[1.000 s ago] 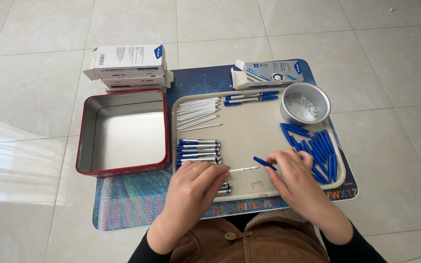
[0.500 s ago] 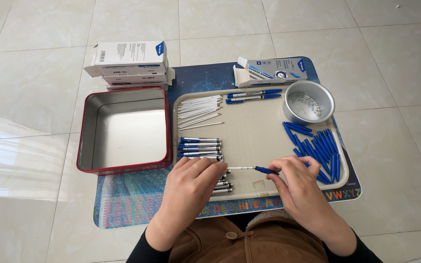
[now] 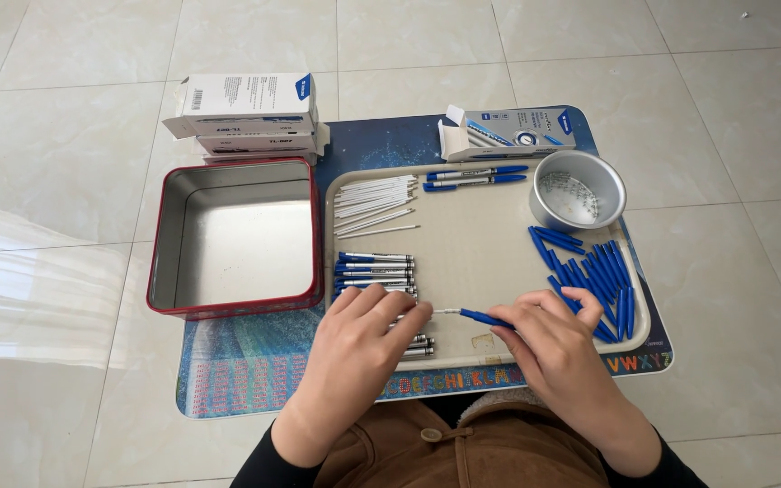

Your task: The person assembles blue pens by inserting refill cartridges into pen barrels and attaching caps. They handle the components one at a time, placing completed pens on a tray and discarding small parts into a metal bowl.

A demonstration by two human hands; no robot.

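My left hand [image 3: 359, 348] and my right hand [image 3: 549, 348] meet over the near edge of a beige tray [image 3: 476, 239]. Between them they hold one pen [image 3: 472, 315]: the right fingers grip its blue part, the left fingers pinch its silver-white end. Under my left hand lie several silver and blue pen halves [image 3: 374, 268] in a row. A heap of blue pen barrels [image 3: 594, 271] lies just beyond my right hand. White refill tubes [image 3: 372, 201] lie at the tray's far left. Two whole pens [image 3: 474, 177] rest along its far edge.
An open red-rimmed metal tin [image 3: 232, 237] stands left of the tray. A round metal bowl [image 3: 577, 190] sits at the tray's far right. Stacked white boxes [image 3: 246, 113] and an open pen box [image 3: 508, 132] lie behind. All rest on a blue patterned mat [image 3: 255, 361] on a tiled floor.
Both hands stayed over the tray's near edge, my left hand shifting slightly. The pen between them now lies level, gripped at both ends.
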